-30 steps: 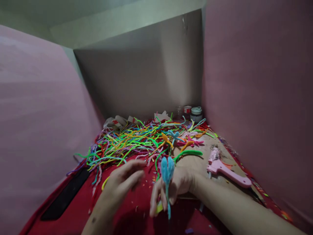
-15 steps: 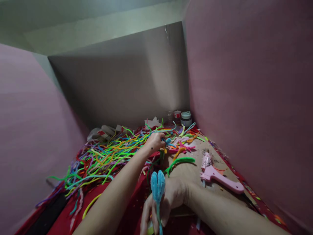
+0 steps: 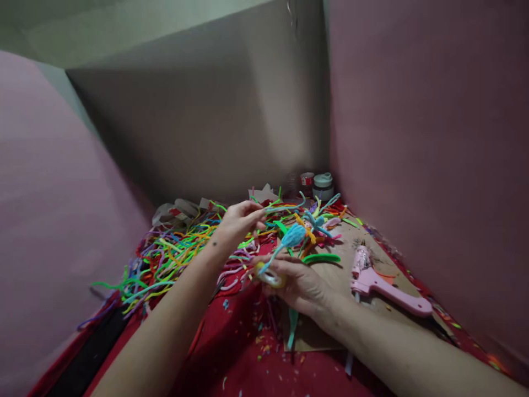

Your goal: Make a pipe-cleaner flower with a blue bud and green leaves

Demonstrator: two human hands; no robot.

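My left hand (image 3: 242, 220) is over the pipe cleaner pile, thumb and fingers closed at a light blue pipe cleaner (image 3: 285, 209). My right hand (image 3: 301, 284) is closed around a blue pipe cleaner bud (image 3: 293, 236) by its thin stem, the bud pointing up and away to the right. A yellow ring handle (image 3: 270, 275), apparently of scissors, is also in that hand; its blades are hard to make out. Just beyond the bud lies a blue pipe cleaner flower (image 3: 314, 223).
Loose pipe cleaners (image 3: 173, 259) in many colours cover the left and back. A pink glue gun (image 3: 382, 284) lies on the brown board (image 3: 326, 275) at right. Scraps dot the red cloth (image 3: 248, 364). A lidded jar (image 3: 323, 186) stands behind, between pink walls (image 3: 413, 110).
My right hand has moved forward and tilted the blue bud over to the right. My left hand has drawn back leftward from the blue flower, which now lies on the board side.
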